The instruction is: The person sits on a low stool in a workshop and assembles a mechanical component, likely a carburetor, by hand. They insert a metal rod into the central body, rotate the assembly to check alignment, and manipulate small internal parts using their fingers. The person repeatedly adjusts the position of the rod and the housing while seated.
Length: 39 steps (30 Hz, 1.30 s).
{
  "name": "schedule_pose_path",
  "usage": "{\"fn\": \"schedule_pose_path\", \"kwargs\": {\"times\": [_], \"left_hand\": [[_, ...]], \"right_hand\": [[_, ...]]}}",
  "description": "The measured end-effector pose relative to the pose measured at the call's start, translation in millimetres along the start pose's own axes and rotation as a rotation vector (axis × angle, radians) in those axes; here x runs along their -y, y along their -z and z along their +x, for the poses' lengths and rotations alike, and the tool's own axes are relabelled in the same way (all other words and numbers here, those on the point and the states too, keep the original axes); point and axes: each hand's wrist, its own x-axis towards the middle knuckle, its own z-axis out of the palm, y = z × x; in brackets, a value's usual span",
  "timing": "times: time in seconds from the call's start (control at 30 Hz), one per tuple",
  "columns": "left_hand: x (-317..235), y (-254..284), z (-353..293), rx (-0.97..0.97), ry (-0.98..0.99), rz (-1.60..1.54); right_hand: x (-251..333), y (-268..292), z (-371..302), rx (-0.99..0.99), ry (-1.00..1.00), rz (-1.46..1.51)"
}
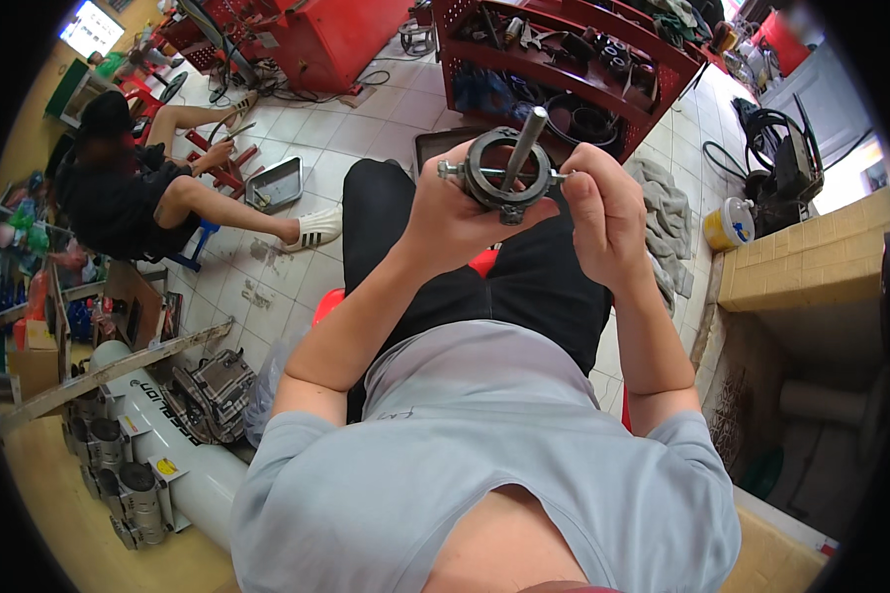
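Observation:
Above my lap I hold a dark metal ring-shaped part up in front of me. My left hand is wrapped round its left and lower side, the fingers mostly hidden behind it. Through the ring's opening a round steel rod stands up at a slant. A bright bolt sticks out of the ring's left side. At the right side my right hand is closed, thumb and fingers pinching a thin metal pin or screw that meets the ring. Its exact kind is too small to make out.
Ahead stands a red tool cart loaded with tools and parts. On the left a seated person works beside a metal tray. Grey cloth and a white-and-yellow bucket lie to the right. A white tank is lower left.

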Motion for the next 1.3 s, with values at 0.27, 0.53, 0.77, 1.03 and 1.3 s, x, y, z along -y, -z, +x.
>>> {"fn": "schedule_pose_path", "kwargs": {"times": [0.27,0.53,0.77,1.03,1.3], "left_hand": [[-5.1,1.7,0.3,0.065,0.210,-0.211],[-4.4,-2.9,1.1,-0.026,0.321,-0.286],[-8.7,-0.8,1.3,-0.009,0.279,-0.047],[-3.2,11.2,3.9,-0.095,-0.245,0.494],[-7.2,10.8,3.6,-0.108,-0.241,0.470]], "right_hand": [[-2.6,-2.6,1.9,-0.018,0.038,-0.072],[-8.0,-2.0,2.6,-0.044,-0.084,0.078],[-4.3,4.6,3.5,0.087,-0.356,0.179],[-1.2,6.3,5.2,0.114,-0.404,0.501],[3.0,6.4,5.6,0.104,-0.363,0.498]]}}
